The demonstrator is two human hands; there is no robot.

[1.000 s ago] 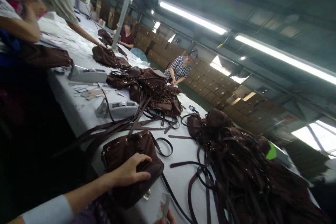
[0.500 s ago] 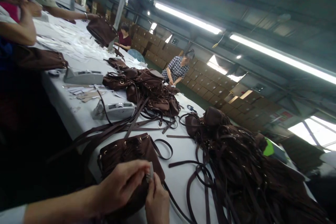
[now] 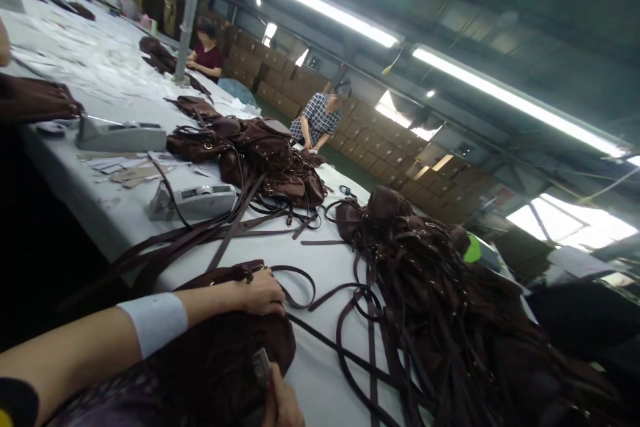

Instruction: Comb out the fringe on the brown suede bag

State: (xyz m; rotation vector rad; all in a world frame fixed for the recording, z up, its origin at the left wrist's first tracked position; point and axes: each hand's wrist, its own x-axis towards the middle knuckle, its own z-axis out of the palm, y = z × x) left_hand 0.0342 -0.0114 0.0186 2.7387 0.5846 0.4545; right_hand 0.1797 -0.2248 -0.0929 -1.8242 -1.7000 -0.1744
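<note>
A dark brown bag with gold-coloured eyelets and a strap lies at the near edge, close to my body. My left hand is on its upper part, fingers bent over and closed on the side of the bag. Lower down, my right hand pinches a small flat light-grey piece between thumb and fingers, in front of the bag. What kind of piece it is I cannot make out. The lower part of my right hand is cut off by the frame's bottom edge.
Brown bags with tangled straps form a large heap on the right and a smaller heap ahead. Two grey tape dispensers stand on the white table. Co-workers stand beyond. A metal post rises at the far left.
My left hand has left the small grey piece and moved onto the bag's upper part. My right hand has lowered with the piece. The view has shifted right; the bag has turned or tilted.
</note>
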